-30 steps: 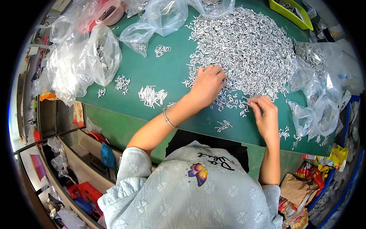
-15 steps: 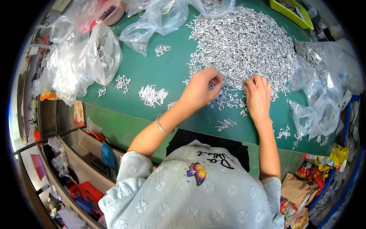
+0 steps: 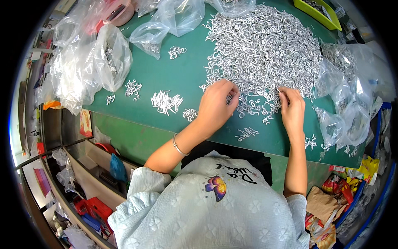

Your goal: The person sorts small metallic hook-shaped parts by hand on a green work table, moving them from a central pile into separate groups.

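A large heap of small silvery metal pieces, many curved like hooks or open rings, covers the right part of the green table. At its near left edge is my left hand, fingers curled in; whatever they hold is hidden. My right hand is at the heap's near right edge, thumb and forefinger pinched together; a piece between them is too small to make out. Loose curved pieces lie between my hands. Below them is a little group of thin straight pieces. Ring-like pieces sit beside my left wrist.
Further left are piles of straight white-grey pins, curved bits and larger loops. Clear plastic bags crowd the left; more bags line the right. A yellow-green tray stands at the far right.
My right hand has moved to the right and slightly nearer to me. My left hand has shifted a little nearer, its fingers still curled.
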`<state>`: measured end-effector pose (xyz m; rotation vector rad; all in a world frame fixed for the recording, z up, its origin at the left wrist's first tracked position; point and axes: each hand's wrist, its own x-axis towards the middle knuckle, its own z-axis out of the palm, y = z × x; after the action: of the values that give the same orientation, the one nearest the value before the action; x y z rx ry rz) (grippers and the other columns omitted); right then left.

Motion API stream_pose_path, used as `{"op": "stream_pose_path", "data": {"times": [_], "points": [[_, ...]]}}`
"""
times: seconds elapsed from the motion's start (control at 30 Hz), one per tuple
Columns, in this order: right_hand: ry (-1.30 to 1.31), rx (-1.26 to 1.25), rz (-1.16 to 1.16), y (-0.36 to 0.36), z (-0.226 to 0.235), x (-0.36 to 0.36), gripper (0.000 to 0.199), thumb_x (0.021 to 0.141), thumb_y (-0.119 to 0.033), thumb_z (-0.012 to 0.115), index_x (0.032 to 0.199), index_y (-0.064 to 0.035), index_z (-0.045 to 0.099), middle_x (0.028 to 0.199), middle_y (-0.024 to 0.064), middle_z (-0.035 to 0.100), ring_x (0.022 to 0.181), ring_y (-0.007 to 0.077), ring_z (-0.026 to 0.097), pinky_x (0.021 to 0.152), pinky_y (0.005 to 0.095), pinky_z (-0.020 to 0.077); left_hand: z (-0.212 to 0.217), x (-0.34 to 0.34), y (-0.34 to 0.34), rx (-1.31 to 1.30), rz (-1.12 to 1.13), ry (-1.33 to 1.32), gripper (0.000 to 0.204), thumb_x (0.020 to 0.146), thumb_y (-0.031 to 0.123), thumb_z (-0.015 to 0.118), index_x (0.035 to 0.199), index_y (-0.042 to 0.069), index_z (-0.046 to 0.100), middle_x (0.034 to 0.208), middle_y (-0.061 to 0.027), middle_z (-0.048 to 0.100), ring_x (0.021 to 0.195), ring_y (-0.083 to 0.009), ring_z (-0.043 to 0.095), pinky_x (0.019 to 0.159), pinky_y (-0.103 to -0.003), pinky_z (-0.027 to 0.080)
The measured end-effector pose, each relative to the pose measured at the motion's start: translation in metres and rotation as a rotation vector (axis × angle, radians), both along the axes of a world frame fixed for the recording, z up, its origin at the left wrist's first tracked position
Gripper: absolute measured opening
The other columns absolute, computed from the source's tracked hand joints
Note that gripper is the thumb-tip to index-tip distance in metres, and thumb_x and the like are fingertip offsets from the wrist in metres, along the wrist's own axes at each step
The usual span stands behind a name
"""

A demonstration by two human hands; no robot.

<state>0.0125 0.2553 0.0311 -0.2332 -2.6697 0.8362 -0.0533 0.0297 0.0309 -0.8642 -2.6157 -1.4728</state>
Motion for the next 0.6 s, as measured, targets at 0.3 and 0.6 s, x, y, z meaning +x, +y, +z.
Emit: {"op": "stream_pose_path", "data": {"times": [0.3,0.6], "points": [[-0.115,-0.234,0.409,-0.043,0.001,0.048,0.01,0.078,0.003,0.069,0.087,0.0026,0.064,0.082,0.0141,0.062,0.08,0.0335,0.061,0.072,0.0378,0.0492,-0.006,0.057,-0.008,-0.15,-0.19,-0.279,0.011,0.08,0.001,0.069,0.088,0.001,0.062,0.083,-0.0105,0.059,0.078,-0.0262,0.062,0.069,-0.035,0.05],[-0.004,-0.143,0.261,-0.045,0.0,0.024,0.021,0.078,-0.001,0.071,0.098,0.0004,0.065,0.095,0.0117,0.06,0.089,0.0317,0.06,0.075,0.039,0.049,-0.005,0.048,-0.006,-0.205,0.035,0.157,0.024,0.078,0.004,0.071,0.1,0.005,0.062,0.1,-0.0068,0.057,0.093,-0.0275,0.055,0.081,-0.039,0.043]]}}
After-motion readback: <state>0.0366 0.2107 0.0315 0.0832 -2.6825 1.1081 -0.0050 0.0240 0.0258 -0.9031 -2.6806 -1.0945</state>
